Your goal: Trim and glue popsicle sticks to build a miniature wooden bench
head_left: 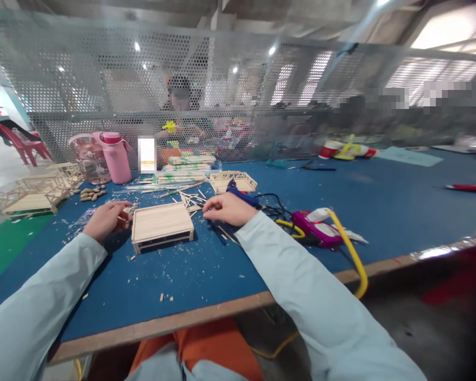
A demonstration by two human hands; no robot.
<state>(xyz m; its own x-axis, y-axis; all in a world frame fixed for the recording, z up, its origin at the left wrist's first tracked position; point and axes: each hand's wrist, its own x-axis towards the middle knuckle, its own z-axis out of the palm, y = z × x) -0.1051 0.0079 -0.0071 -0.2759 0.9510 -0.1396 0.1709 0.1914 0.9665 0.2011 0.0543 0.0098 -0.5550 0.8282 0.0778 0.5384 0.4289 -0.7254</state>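
A small wooden platform model [162, 222], made of flat strips on short legs, stands on the blue table in front of me. Beside its left edge is my left hand [108, 218], fingers loosely bent and apart, with nothing plainly held. To the right of the model, my right hand [229, 209] has thumb and forefinger pinched together; what they grip, if anything, is too small to make out. Loose wooden sticks [190, 202] lie between the model and the right hand. Just behind that hand rests a blue glue gun [244, 197], partly hidden.
More wooden models [34, 196] stand at left; another [234, 181] is behind. A pink bottle [117, 161], bundled sticks [188, 166] and peanut-like pieces [92, 193] sit farther back. A magenta device [317, 228] and yellow strap [351, 254] lie at right. Beyond the mesh screen [115, 84] sits a person.
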